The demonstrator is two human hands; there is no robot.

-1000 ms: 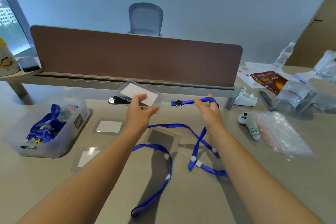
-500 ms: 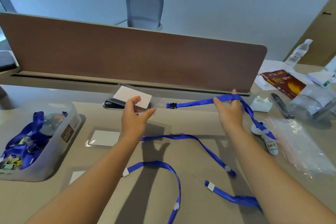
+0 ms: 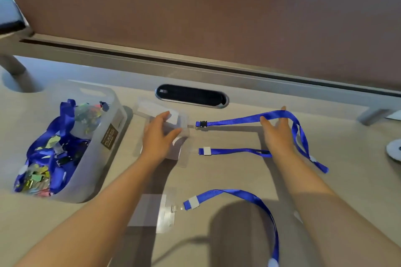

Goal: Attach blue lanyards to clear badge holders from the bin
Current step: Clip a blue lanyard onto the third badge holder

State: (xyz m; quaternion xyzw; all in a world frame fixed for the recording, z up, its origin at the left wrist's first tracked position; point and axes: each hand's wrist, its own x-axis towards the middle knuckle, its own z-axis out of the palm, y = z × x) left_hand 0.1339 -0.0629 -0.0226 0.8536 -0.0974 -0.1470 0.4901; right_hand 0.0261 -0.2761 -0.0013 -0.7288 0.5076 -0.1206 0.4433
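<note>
My left hand (image 3: 159,131) holds a clear badge holder (image 3: 181,122) with a white card inside, low over the desk next to the bin. A blue lanyard (image 3: 236,119) is joined to it by a black clip (image 3: 201,124). My right hand (image 3: 275,133) grips that lanyard's strap, which loops down to the right. A second badge holder (image 3: 175,156) lies partly under my left wrist, and its lanyard (image 3: 230,150) runs right. A third holder (image 3: 152,210) with a lanyard (image 3: 243,195) lies nearer me.
A translucent bin (image 3: 112,119) at the left holds blue lanyards and coloured clips. A brown divider panel (image 3: 217,17) closes the far edge, with a black cable slot (image 3: 191,95) before it. A white object (image 3: 393,149) sits at the right edge.
Both hands came down to the desk with the badge holder and lanyard stretched between them, and the holder moved left toward the bin. The view tilted down.
</note>
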